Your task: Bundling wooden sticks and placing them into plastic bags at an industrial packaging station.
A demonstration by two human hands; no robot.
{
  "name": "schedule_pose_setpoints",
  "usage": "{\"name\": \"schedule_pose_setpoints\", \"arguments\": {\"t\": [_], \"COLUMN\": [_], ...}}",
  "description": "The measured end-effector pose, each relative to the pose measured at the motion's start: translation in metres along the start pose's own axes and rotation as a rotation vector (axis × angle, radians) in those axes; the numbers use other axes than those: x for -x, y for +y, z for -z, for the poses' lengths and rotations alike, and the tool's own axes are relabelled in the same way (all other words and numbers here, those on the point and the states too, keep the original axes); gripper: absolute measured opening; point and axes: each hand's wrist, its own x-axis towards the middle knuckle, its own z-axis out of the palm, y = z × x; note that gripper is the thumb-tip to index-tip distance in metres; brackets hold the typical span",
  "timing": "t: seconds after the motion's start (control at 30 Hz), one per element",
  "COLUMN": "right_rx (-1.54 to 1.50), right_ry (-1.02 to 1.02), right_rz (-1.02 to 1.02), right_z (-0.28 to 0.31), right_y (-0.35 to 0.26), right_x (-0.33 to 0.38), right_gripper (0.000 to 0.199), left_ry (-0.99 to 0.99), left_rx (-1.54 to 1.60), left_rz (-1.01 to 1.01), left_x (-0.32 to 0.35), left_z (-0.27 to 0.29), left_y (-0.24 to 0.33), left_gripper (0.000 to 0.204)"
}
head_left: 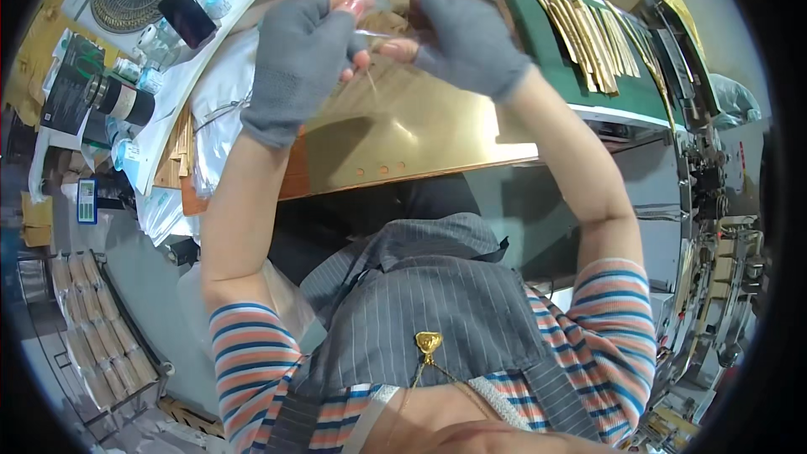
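In front of the person's lap, a gold-toned tabletop (pixel 420 147) is spreading beneath both hands, its sheen suggesting a smooth surface on which small things could be sliding easily. To its right, a green board (pixel 626 92) is carrying rows of slim tan strips (pixel 580 42). Above the tabletop, the left hand (pixel 304 55), in a fingerless grey glove, is curling inward, its bare fingertips seemingly pinching together on a thin pale piece (pixel 372 80). The right hand (pixel 466 38), gloved alike, is facing it with the thumb reaching across; its fingers are blurring, so whether they are closing on anything I cannot tell. The piece is hanging below the left fingertips, while a whitish sliver (pixel 374 34) is showing between the hands; whether the two are joining is too blurred to tell. The piece is probably weighing next to nothing, and, looking straight, is likely behaving stiffly but risking a snap if bent. A light fingertip pinch near its middle would be suiting it best, bare skin giving better feel than knit.
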Motion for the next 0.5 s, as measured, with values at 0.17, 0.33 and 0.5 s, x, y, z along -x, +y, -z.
{"name": "schedule_pose_setpoints", "arguments": {"t": [0.17,0.33,0.5], "right_rx": [-0.613,-0.698,0.091], "right_ry": [-0.035,-0.191,0.308], "right_rz": [-0.279,-0.467,-0.647], "right_z": [-0.038,-0.12,-0.203], "right_y": [0.003,0.036,0.145], "right_x": [-0.016,-0.038,-0.057], "right_gripper": [0.032,0.035,0.043], "left_ry": [0.299,-0.196,-0.009], "left_rx": [-0.316,0.404,0.498], "left_rz": [-0.583,0.346,0.386], "left_x": [-0.017,-0.03,-0.063], "left_z": [0.023,0.022,-0.01], "left_y": [-0.019,-0.155,-0.233], "left_gripper": [0.024,0.034,0.029]}}
